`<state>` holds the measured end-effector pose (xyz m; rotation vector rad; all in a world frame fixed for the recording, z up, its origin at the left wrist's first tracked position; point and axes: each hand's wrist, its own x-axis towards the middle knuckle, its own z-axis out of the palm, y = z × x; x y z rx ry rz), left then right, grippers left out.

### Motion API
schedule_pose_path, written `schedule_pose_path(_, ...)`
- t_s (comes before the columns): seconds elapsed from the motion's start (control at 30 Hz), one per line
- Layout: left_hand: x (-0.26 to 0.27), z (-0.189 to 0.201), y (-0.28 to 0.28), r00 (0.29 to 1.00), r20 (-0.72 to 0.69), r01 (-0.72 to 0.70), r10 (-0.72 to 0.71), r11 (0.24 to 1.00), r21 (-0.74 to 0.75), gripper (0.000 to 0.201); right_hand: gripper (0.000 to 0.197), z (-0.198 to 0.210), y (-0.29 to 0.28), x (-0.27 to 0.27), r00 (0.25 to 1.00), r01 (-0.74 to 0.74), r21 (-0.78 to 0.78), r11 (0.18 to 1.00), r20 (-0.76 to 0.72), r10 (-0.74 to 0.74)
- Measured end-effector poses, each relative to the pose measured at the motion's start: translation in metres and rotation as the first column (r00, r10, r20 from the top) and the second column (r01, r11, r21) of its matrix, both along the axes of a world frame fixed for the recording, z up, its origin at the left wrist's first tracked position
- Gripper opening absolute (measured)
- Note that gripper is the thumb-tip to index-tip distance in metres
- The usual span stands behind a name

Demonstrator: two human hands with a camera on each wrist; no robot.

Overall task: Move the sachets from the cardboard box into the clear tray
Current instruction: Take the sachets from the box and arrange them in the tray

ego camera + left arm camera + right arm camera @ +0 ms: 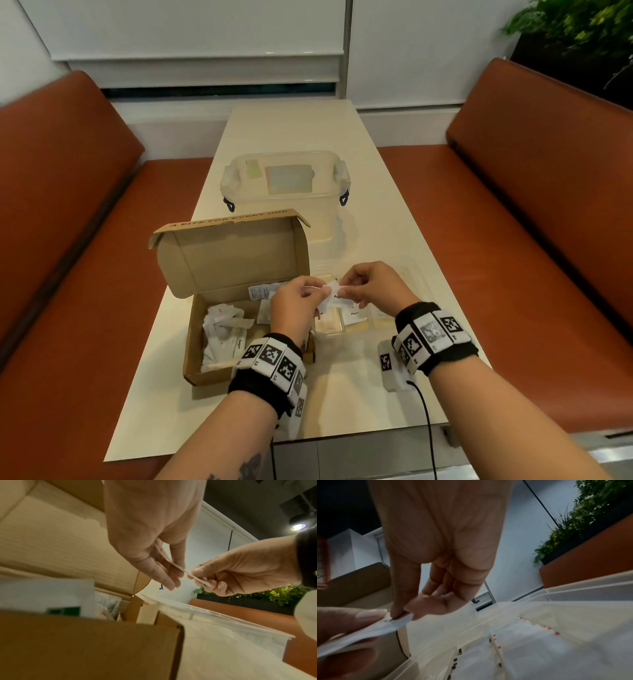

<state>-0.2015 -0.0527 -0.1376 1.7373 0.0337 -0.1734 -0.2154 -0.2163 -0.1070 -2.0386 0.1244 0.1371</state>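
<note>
The open cardboard box [195,342] sits at the table's near left with its lid standing up, and several white sachets [222,329] lie inside. Touching its right side is the clear tray [423,277], which holds a few sachets [354,313]. Above the box's right edge, my left hand [318,291] and right hand [342,291] both pinch one white sachet [331,287] between them. The left wrist view shows this sachet [193,576] edge-on between thumb and fingers of both hands. In the right wrist view my right hand [402,614] pinches the sachet's [385,627] far corner.
A clear lidded container [284,185] stands behind the box in the middle of the cream table [291,130]. A small white device [390,370] with a black cable lies near my right wrist. Orange benches [68,240] flank the table.
</note>
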Motion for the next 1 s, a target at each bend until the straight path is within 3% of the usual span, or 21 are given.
schedule_pose_path(0.17, -0.004, -0.006, 0.004, 1.000, -0.027, -0.002, 0.002, 1.000, 0.000, 0.012, 0.008, -0.005, -0.006, -0.003, 0.999, 0.048, -0.051, 0.998, 0.000, -0.049)
schedule_pose_path(0.3, -0.005, -0.011, 0.005, 1.000, -0.029, -0.007, 0.008, 0.999, 0.034, 0.012, 0.009, -0.005, -0.016, -0.001, 0.996, 0.080, -0.236, 0.968, 0.056, -0.069)
schedule_pose_path(0.47, -0.004, -0.017, 0.004, 0.996, -0.086, -0.012, 0.012, 1.000, 0.000, 0.012, 0.012, -0.003, -0.016, 0.005, 0.999, -0.053, -0.481, 0.875, -0.028, 0.045)
schedule_pose_path(0.7, -0.003, -0.019, 0.006, 0.993, -0.118, -0.014, 0.005, 0.997, -0.079, 0.013, 0.009, -0.009, -0.008, 0.016, 0.975, -0.214, -0.566, 0.796, -0.172, 0.140)
schedule_pose_path(1.0, -0.001, -0.021, 0.006, 0.991, -0.131, -0.001, -0.008, 0.997, -0.073, 0.021, 0.012, -0.026, -0.006, 0.014, 0.972, -0.228, -0.696, 0.681, -0.198, 0.124)
